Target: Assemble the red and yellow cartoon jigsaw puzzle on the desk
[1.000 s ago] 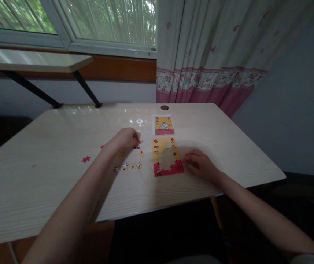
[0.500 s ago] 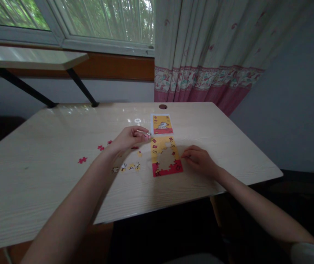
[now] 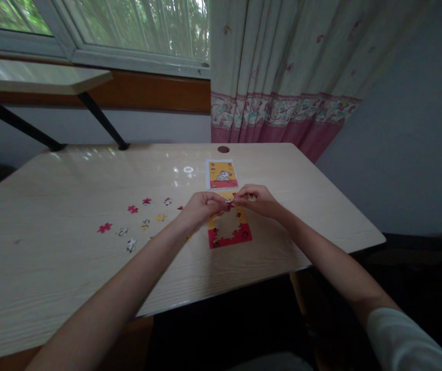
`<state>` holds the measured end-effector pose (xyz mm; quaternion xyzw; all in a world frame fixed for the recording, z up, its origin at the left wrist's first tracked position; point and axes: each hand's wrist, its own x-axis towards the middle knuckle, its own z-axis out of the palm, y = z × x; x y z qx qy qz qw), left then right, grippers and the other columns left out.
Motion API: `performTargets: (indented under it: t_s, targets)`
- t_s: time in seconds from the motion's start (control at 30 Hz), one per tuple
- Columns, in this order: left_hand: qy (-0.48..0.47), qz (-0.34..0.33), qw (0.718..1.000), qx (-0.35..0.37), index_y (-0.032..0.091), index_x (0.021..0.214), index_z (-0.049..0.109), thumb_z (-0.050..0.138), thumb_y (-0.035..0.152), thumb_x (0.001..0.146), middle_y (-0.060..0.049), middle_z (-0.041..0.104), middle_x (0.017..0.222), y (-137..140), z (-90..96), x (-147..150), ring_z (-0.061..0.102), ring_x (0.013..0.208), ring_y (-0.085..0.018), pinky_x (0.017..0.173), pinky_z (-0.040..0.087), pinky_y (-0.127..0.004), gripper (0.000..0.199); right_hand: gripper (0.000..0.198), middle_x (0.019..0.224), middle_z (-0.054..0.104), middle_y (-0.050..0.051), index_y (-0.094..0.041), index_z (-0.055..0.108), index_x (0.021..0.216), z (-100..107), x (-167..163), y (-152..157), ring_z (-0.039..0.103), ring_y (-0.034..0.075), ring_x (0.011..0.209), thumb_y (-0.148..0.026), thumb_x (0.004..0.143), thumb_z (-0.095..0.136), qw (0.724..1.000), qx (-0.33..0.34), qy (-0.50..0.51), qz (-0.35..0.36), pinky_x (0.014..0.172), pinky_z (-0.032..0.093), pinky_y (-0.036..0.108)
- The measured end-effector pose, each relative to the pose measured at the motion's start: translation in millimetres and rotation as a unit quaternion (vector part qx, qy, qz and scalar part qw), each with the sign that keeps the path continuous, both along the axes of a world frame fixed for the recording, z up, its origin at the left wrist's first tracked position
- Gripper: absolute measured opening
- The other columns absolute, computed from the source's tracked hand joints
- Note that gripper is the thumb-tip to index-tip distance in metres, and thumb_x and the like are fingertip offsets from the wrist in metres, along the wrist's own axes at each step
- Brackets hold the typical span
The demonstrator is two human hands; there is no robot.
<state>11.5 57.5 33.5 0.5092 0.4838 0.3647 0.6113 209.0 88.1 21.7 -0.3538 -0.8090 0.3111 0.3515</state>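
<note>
While a small puzzle piece [image 3: 228,204] sits pinched in the left hand [image 3: 204,207] over the farther part of the part-built puzzle [image 3: 230,240], a slip looks like the first risk: tiny edge, little to grip. Set in skewed, it could bend a tab or shove the frame apart, since neither hand appears to brace the near rows. Left forearm [image 3: 130,294] crosses close to loose pieces [image 3: 105,227]; a low sweep could scatter them.

Piece lies between the hands. Right hand [image 3: 257,200]: fingertips drawn together right beside it; cannot tell whether they grip it too. Puzzle beneath, open-centred, between near and far edges of the tabletop [image 3: 313,211]. Picture card [image 3: 221,175] just beyond, toward the far edge. Loose pieces leftward, well apart from the near right corner.
</note>
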Motion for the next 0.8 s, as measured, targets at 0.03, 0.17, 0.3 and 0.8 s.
performTargets:
  t_s: [0.03,0.17,0.3,0.8]
  targets:
    - [0.000,-0.007,1.000,-0.003,0.013,0.070,0.065,0.066,0.011,0.067,-0.003,0.069,0.066,0,-0.6,1,0.057,0.057,-0.009,0.060,0.044,-0.023,0.004,0.025,0.067,0.060,0.000,-0.015,0.068,0.076,-1,1,-1,0.047,0.009,0.060,-0.039,0.079,0.063,1.000,-0.011,-0.001,0.000,0.057,0.036,0.022]
    - [-0.003,-0.040,0.999,-0.003,0.013,0.074,0.063,0.062,0.006,0.067,-0.001,0.068,0.063,-2,-7.5,6,0.060,0.058,-0.011,0.058,0.044,-0.023,0.010,0.021,0.067,0.060,0.000,-0.015,0.067,0.075,-3,6,-6,0.048,0.009,0.061,-0.035,0.078,0.062,0.998,-0.049,-0.028,0.026,0.057,0.035,0.022]
    - [0.011,-0.061,0.998,0.005,0.013,0.076,0.062,0.063,0.010,0.069,-0.001,0.068,0.064,-3,-17.8,8,0.059,0.054,-0.010,0.055,0.045,-0.023,0.009,0.018,0.070,0.062,0.000,-0.016,0.066,0.076,-3,10,-10,0.050,0.010,0.065,-0.033,0.079,0.061,0.996,-0.066,-0.044,0.049,0.061,0.037,0.023]
    - [0.382,-0.234,0.834,0.321,0.017,0.084,0.071,0.058,0.013,0.074,-0.003,0.069,0.077,1,-13.1,-7,0.060,0.072,-0.015,0.067,0.043,-0.025,0.017,0.003,0.068,0.060,-0.001,-0.015,0.065,0.072,-8,11,-13,0.051,0.010,0.064,-0.015,0.072,0.061,0.977,-0.097,-0.146,0.125,0.059,0.039,0.021]
